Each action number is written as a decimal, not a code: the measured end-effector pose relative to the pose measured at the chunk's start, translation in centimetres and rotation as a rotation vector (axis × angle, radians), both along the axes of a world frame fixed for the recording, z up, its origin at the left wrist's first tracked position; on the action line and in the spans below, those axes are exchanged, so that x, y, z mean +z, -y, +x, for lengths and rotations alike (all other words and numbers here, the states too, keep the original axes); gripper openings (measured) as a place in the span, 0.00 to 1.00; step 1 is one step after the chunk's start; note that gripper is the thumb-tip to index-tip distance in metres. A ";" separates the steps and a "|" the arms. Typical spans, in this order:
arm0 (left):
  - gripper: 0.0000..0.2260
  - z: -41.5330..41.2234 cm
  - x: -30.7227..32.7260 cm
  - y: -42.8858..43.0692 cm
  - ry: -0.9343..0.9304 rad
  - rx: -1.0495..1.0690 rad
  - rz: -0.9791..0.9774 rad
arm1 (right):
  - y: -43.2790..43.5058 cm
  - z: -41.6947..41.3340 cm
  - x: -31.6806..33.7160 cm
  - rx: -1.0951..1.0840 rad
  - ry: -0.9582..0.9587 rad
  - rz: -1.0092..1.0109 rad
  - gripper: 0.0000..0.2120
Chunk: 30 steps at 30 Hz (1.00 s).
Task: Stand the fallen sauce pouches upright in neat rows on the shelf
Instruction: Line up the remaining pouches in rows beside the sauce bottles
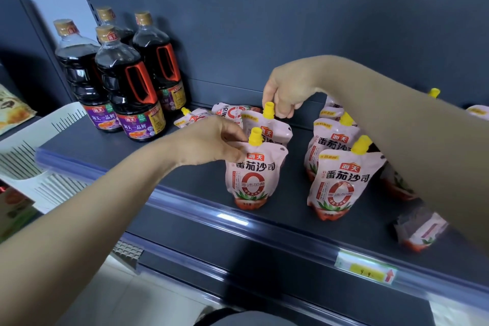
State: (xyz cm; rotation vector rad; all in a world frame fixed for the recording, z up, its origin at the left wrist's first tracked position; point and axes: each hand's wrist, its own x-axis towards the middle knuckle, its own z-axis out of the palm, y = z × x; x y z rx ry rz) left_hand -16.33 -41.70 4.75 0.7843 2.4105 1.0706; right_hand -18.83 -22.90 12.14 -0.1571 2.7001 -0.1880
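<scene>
I see the front pouch [253, 177] standing upright on the shelf [201, 180], near the shelf's front edge, yellow spout up. My left hand [211, 140] comes in from the lower left, forearm stretched across the edge, fingers curled and pinching the pouch's top corner just left of the spout. Directly behind the front pouch stands a second pouch [270, 130], also upright. My right hand [288, 90] arches over it from the right, wrist bent down, fingertips closed beside its yellow cap; whether they actually grip the cap or only touch the pouch top I cannot tell.

Right of the front pouch, a row of upright pouches [341, 185] runs back toward the rear wall, partly hidden under my right forearm. Further right of it, by the shelf's front edge, one pouch [420, 230] looks tipped over and blurred. Behind and left of the front pouch, fallen pouches [195, 116] lie flat. Well left of it stand four dark bottles [127, 87] with orange handles. Below and right of it a price tag [366, 270] sits on the shelf's front rail.
</scene>
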 end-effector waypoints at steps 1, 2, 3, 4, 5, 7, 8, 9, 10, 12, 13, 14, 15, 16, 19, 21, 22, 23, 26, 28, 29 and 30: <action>0.08 0.0 0.4 0.4 0.010 -0.025 0.004 | -0.1 0.0 0.4 0.002 -0.006 0.006 0.17; 0.09 0.0 0.7 0.8 0.020 -0.037 0.013 | -0.2 0.0 0.8 0.001 -0.020 0.003 0.18; 0.10 -0.2 1.0 1.1 0.022 -0.026 0.028 | -0.3 0.0 1.1 -0.002 -0.043 -0.012 0.18; 0.10 -0.4 1.3 1.4 0.010 0.014 0.048 | -0.4 -0.1 1.4 -0.004 -0.076 -0.034 0.17; 0.09 -0.8 1.5 1.7 -0.019 0.078 0.068 | -0.4 -0.2 1.7 -0.004 -0.116 -0.054 0.16; 0.06 -1.8 1.6 2.0 -0.106 0.221 0.107 | -0.4 -0.7 1.8 0.002 -0.218 -0.078 0.15; 0.05 -2.4 1.4 2.2 -0.143 0.282 0.123 | -0.3 -1.2 1.6 0.013 -0.262 -0.080 0.14; 0.05 -3.1 1.1 2.4 -0.176 0.334 0.127 | -0.1 -1.7 1.3 0.026 -0.287 -0.081 0.14; 0.06 -3.8 0.7 2.5 -0.206 0.380 0.115 | 0.2 -2.2 0.9 0.040 -0.291 -0.084 0.14; 0.07 -5.3 -0.3 2.8 -0.246 0.451 0.055 | 1.0 -3.6 0.0 0.061 -0.268 -0.080 0.16; 0.08 -6.1 -0.9 3.1 -0.252 0.474 0.020 | 1.4 -4.5 -0.5 0.069 -0.255 -0.074 0.16; 0.09 -6.9 -1.5 3.2 -0.249 0.486 -0.013 | 1.8 -5.4 -1.0 0.075 -0.240 -0.064 0.17; 0.10 -7.8 -2.2 3.4 -0.239 0.490 -0.047 | 2.1 -6.3 -1.5 0.080 -0.226 -0.050 0.18; 0.12 -8.8 -2.8 3.6 -0.224 0.494 -0.080 | 2.4 -7.3 -2.0 0.085 -0.211 -0.033 0.19; 0.15 -11.7 -4.3 4.2 -0.169 0.518 -0.146 | 3.0 -10.4 -3.7 0.107 -0.149 0.032 0.22; 0.18 -13.5 -5.2 4.5 -0.145 0.523 -0.203 | 3.3 -12.5 -4.9 0.125 -0.107 0.092 0.24; 0.19 -14.2 -5.7 4.5 -0.137 0.524 -0.234 | 3.4 -13.5 -5.5 0.134 -0.088 0.123 0.26; 0.21 -15.0 -6.1 4.5 -0.131 0.526 -0.268 | 3.5 -14.4 -6.1 0.148 -0.069 0.154 0.28; 0.26 -16.7 -7.0 4.3 -0.095 0.514 -0.386 | 4.3 -16.8 -7.9 0.225 -0.029 0.257 0.34; 0.33 -17.6 -7.5 4.2 -0.044 0.485 -0.457 | 5.0 -18.3 -8.9 0.295 -0.008 0.324 0.38; 0.34 -18.0 -7.7 4.2 -0.021 0.468 -0.482 | 5.3 -19.0 -9.4 0.329 0.006 0.355 0.40; 0.35 -18.4 -7.9 4.1 0.000 0.454 -0.492 | 5.6 -19.6 -9.8 0.359 0.021 0.384 0.41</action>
